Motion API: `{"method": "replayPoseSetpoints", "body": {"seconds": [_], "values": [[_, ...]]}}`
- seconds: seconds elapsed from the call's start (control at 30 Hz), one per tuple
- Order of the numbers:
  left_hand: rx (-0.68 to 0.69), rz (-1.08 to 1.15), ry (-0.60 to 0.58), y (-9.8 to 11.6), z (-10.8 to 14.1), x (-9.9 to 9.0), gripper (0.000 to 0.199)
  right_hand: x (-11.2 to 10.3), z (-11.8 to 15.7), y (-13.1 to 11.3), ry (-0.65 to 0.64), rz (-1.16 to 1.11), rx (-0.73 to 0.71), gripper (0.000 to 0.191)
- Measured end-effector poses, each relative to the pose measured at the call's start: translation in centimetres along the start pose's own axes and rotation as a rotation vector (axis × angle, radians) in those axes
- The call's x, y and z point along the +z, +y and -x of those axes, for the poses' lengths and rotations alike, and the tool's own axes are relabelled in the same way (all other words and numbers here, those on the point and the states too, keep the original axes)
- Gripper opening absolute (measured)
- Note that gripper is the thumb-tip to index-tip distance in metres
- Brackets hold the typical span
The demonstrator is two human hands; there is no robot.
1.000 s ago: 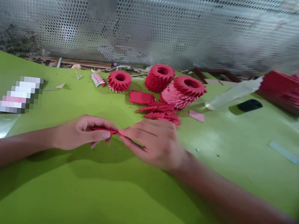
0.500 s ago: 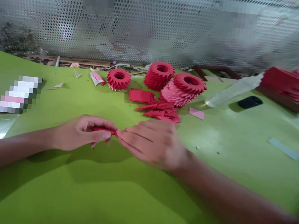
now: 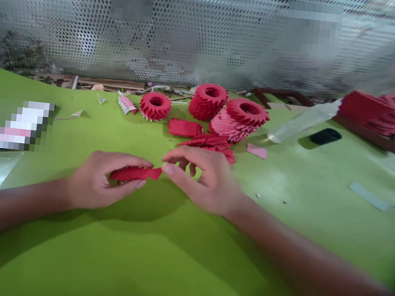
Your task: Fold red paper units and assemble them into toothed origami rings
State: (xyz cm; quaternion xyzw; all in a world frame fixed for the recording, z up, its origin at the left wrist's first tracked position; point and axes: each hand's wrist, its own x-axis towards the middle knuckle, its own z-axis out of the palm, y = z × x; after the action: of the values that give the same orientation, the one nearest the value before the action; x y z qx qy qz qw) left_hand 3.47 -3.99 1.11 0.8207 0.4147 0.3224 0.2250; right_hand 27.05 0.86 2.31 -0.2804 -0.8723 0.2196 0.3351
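A red strip of interlocked folded paper [image 3: 133, 173] lies in my left hand [image 3: 101, 175], between the thumb and fingers. At the strip's right end, the thumb and index finger of my right hand [image 3: 201, 176] pinch the tip of a red folded piece. The other fingers of that hand curl behind. Just beyond my right hand lies a pile of red folded paper pieces [image 3: 208, 142], partly hidden by it. A stack of red paper [image 3: 185, 128] sits behind the pile.
Toothed paper rings stand at the back: a small red one [image 3: 155, 107], a taller red one [image 3: 207, 104] and a pink-and-red one [image 3: 237, 121]. A clear tube [image 3: 302, 121], a black object [image 3: 326, 136] and a pink paper scrap [image 3: 257, 150] lie right. A phone [image 3: 21, 125] lies left.
My right hand has turned, so its thumb and curled fingers now show. The red strip in my left hand has tilted into fuller view. The camera view has shifted slightly.
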Motion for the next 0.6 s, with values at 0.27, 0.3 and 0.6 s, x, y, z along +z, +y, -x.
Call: {"method": "replayPoseSetpoints", "body": {"seconds": [0.27,0.3,0.6], "values": [[0.141,-0.248,0.013,-0.05,0.1,0.04,0.025,0.57,0.04,-0.23,-0.274,-0.375,0.337,0.037],[0.158,-0.255,-0.003,-0.11,0.14,0.05,0.026,0.68,0.07,-0.25,-0.286,-0.386,0.343,0.037],[0.08,-0.226,-0.022,-0.27,-0.1,0.24,0.036,0.91,0.16,-0.22,-0.332,-0.421,0.365,0.038]]}}
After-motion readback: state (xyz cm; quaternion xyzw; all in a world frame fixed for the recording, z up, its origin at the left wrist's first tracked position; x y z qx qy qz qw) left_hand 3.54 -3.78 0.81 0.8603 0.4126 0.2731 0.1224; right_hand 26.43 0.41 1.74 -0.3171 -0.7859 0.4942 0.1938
